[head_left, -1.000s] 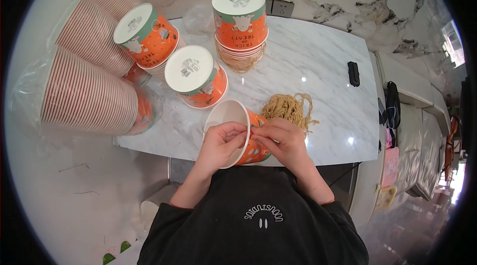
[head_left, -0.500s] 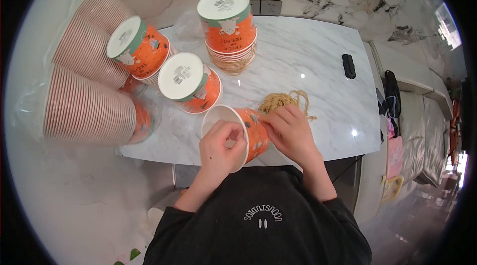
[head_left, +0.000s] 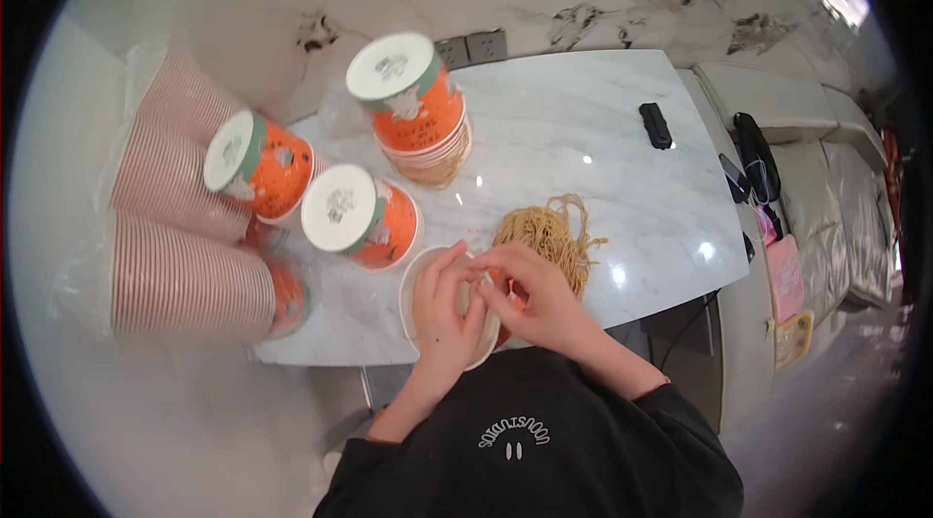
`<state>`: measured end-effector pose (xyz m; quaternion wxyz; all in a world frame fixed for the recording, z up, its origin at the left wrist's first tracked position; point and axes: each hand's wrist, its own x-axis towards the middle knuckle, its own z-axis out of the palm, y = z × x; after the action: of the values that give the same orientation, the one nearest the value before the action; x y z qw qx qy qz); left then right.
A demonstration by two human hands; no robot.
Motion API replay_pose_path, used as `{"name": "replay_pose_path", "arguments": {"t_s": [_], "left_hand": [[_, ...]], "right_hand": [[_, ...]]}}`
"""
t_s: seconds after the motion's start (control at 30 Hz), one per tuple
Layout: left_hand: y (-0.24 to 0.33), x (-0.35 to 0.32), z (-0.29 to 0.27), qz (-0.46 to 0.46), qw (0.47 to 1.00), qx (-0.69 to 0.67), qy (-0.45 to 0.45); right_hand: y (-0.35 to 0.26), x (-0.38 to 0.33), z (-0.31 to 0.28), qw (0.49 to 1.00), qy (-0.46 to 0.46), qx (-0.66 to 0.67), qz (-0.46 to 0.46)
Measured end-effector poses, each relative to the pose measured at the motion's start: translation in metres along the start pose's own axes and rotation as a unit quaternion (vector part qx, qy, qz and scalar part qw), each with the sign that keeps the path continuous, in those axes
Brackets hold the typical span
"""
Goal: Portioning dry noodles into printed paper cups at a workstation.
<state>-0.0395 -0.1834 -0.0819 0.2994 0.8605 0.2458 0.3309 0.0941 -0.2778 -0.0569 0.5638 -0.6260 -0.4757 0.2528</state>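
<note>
An orange paper bucket (head_left: 412, 287) with a white inside lies tipped at the table's near edge, its mouth toward my left. Across that mouth is my left hand (head_left: 449, 316), closed, its fingers together near the rim. My right hand (head_left: 536, 296) meets it at the rim's right side in a pinch, its palm over the printed wall. Whatever the fingertips hold is too small or hidden to make out. Just beyond my right hand rests a loose bundle of tan cord (head_left: 556, 231), partly covered by that hand.
Upturned orange buckets (head_left: 394, 222) stand left of my hands, and a taller stack (head_left: 418, 115) behind has cord loops at its base. Large nested stacks (head_left: 194, 270) in clear plastic fill the left. A black object (head_left: 656, 125) lies far right. A grey sofa (head_left: 807, 192) adjoins the table.
My right hand has moved from the bucket's outer wall to its rim, close against my left. The bucket's mouth has turned more upward. The whole view has shifted and tilted.
</note>
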Motion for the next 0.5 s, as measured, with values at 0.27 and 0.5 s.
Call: {"name": "replay_pose_path", "arguments": {"t_s": [0.27, 0.5], "left_hand": [[-0.002, 0.002, -0.005, -0.054, 0.998, -0.021, -0.037], [-0.004, 0.011, -0.009, 0.023, 0.992, 0.101, -0.073]], "right_hand": [[0.037, -0.007, 0.009, 0.974, 0.052, -0.161, -0.15], [0.078, 0.0, 0.014, 0.975, 0.044, -0.118, -0.184]]}}
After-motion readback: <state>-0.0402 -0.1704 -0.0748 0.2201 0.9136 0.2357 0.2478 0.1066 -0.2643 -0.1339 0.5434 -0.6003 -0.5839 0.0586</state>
